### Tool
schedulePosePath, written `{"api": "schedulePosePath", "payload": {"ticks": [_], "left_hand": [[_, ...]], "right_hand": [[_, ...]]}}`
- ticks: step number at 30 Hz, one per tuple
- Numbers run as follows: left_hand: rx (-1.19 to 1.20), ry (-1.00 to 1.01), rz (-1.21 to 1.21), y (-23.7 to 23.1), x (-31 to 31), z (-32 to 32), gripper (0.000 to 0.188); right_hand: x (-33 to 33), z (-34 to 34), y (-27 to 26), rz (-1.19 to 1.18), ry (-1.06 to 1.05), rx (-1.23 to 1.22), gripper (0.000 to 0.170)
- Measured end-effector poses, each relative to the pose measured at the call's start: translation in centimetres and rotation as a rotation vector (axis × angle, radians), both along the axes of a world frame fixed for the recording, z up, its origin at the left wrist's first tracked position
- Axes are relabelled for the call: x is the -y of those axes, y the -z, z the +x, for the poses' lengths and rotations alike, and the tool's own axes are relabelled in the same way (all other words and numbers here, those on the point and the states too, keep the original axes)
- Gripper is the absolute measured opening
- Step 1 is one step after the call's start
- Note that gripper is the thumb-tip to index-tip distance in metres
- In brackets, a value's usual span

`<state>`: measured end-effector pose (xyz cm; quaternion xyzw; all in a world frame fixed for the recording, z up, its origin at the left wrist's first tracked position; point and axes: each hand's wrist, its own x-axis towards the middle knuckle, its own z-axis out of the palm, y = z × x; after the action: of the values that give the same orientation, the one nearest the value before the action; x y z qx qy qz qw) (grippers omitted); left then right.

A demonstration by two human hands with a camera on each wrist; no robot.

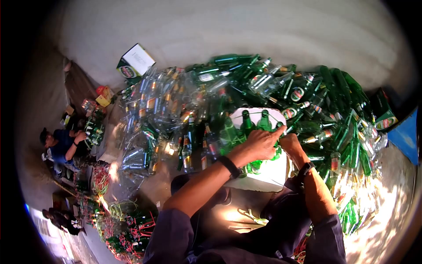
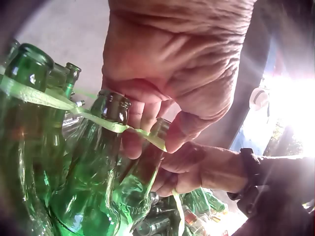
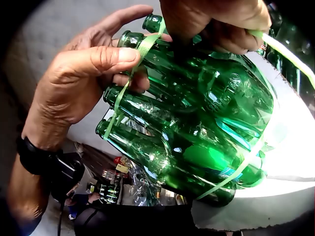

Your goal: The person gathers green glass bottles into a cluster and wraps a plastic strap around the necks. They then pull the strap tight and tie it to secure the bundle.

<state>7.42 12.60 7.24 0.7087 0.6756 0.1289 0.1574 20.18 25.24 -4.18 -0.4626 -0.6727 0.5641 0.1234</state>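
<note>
A cluster of green glass bottles (image 1: 247,122) stands upright on a white slab (image 1: 268,181) in front of the person. A pale green plastic strap (image 3: 119,101) runs around the bottle necks, and a second stretch circles the bodies lower down. With thumb and fingers, my left hand (image 1: 258,143) pinches the neck strap against the bottle tops. Close beside it, the right hand (image 1: 290,143) has its fingers curled around the strap; a loose length trails out of that fist in the right wrist view. Part of the bundle is hidden behind the left hand.
Piles of loose green bottles (image 1: 307,92) and clear bottles (image 1: 151,99) surround the slab. Several bottles (image 1: 187,156) stand just left of it. A carton (image 1: 137,60) sits by the wall. Another person (image 1: 61,143) handles bottles at far left, near red straps (image 1: 143,229).
</note>
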Motion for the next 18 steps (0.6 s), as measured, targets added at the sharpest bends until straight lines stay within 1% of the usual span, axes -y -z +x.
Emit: {"api": "schedulePosePath", "payload": {"ticks": [1, 3, 5, 6, 7, 9, 10, 11, 13, 14, 15, 16, 17, 18], "left_hand": [[0.032, 0.0, 0.058, 0.8, -0.1, -0.3, 0.083], [-0.011, 0.012, 0.013, -0.3, -0.1, 0.0, 0.08], [-0.02, 0.039, -0.053, -1.9, 0.3, 0.3, 0.076], [-0.03, 0.073, 0.096, 0.4, 0.2, 0.0, 0.072], [-0.069, 0.069, 0.052, 0.3, 0.0, 0.1, 0.066], [-0.167, 0.081, 0.068, 0.4, 0.0, 0.3, 0.061], [-0.176, 0.102, 0.153, 1.2, 0.0, 0.2, 0.056], [-0.172, 0.12, 0.243, 1.9, -0.1, 0.0, 0.053], [-0.19, 0.12, 0.261, 1.1, -0.1, 0.1, 0.049], [-0.188, 0.118, 0.262, 0.8, -0.1, 0.0, 0.049], [-0.221, 0.128, 0.277, 0.4, -0.2, 0.0, 0.047], [-0.25, 0.142, 0.293, -0.1, -0.3, 0.0, 0.046], [-0.223, 0.121, 0.255, -0.6, -0.3, -0.1, 0.044], [-0.213, 0.111, 0.224, -1.4, -0.2, -0.4, 0.045]], "right_hand": [[-0.3, 0.1, 0.4, 0.031, -0.003, 0.022, 0.018], [-1.1, 0.1, 4.1, 0.172, 0.006, -0.138, 0.029], [-1.5, 0.3, 5.0, 0.089, 0.007, -0.187, 0.027], [-1.4, 0.5, 4.6, 0.027, 0.0, -0.205, 0.026], [-1.3, 0.8, 4.0, -0.035, -0.004, -0.219, 0.024], [-1.1, 1.0, 3.9, -0.052, -0.004, -0.262, 0.022], [-0.9, 1.3, 2.9, -0.12, -0.023, -0.274, 0.021], [-0.2, 1.2, 2.1, -0.116, -0.015, -0.342, 0.02], [-0.1, 1.4, 1.6, -0.139, -0.02, -0.343, 0.021], [-0.3, 1.5, 1.4, -0.194, -0.01, -0.304, 0.025], [-0.1, 1.6, 0.4, -0.194, -0.008, -0.3, 0.025], [0.4, 1.7, -0.9, -0.194, -0.046, -0.279, 0.026], [0.5, 2.1, -1.7, -0.194, -0.081, -0.256, 0.028], [0.1, 2.3, -0.5, -0.196, -0.1, -0.271, 0.03]]}}
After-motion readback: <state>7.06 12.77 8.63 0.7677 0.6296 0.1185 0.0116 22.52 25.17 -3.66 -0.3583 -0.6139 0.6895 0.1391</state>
